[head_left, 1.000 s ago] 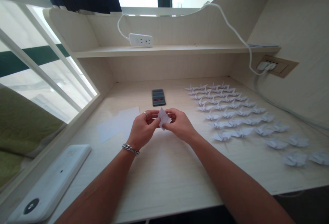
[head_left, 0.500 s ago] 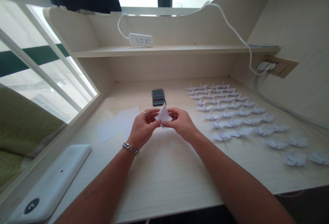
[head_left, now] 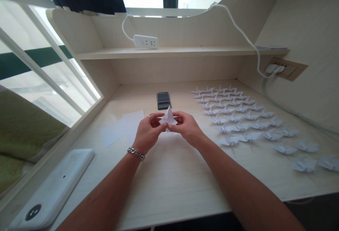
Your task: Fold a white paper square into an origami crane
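Between my two hands is a small piece of folded white paper point(head_left: 168, 116), its pointed tip standing up and a flap spreading to each side. My left hand point(head_left: 150, 129) pinches its left side, thumb at the front and fingers behind. On the other side my right hand point(head_left: 186, 126) grips it the same way, the two thumbs close together near the lower point. White paper sheets point(head_left: 116, 128) lie flat to the left of my left hand. Many folded paper cranes point(head_left: 238, 117) stand in rows on the right side of the desk.
A dark flat case point(head_left: 164, 101) lies beyond my hands. At the left edge rests a long white device point(head_left: 53, 192). A power strip point(head_left: 146, 41) sits on the shelf point(head_left: 180, 52), and a white cable point(head_left: 245, 35) runs down to the wall socket point(head_left: 287, 68).
Almost nothing differs. Both hands keep hold of the folded paper in the same spot, and the view has shifted very slightly.
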{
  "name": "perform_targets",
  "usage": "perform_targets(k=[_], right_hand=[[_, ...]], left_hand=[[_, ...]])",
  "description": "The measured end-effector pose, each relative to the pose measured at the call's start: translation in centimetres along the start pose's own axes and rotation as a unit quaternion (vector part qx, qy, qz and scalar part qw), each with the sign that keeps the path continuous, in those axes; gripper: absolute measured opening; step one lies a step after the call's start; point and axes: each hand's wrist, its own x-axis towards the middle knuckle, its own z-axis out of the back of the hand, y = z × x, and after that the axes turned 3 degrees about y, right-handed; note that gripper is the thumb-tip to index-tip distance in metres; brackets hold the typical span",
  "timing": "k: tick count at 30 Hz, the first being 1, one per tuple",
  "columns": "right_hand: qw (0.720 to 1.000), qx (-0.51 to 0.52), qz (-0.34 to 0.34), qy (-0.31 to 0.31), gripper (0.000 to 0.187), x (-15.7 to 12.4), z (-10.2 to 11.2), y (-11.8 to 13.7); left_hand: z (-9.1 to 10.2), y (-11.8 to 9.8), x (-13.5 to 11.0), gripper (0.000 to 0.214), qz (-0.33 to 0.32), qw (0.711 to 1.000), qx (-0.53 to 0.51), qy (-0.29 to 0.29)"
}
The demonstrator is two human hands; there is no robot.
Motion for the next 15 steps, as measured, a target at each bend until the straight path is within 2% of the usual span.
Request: perform_targets(k=[7,12,15], right_hand=[[1.000,0.009,-0.009,-0.017,0.048,0.02,-0.07,-0.02],[0.997,0.035,-0.047,-0.044,0.042,-0.02,-0.32,0.28],[0.998,0.027,-0.047,-0.037,0.040,-0.12,-0.41,0.35]], left_hand=[[-0.21,-0.07,-0.10,0.045,0.033,0.999,-0.022,0.008],[-0.20,-0.44,-0.17,0.048,0.030,0.999,-0.016,0.029],[-0.21,-0.42,-0.24,0.044,0.023,0.999,0.012,0.025]])
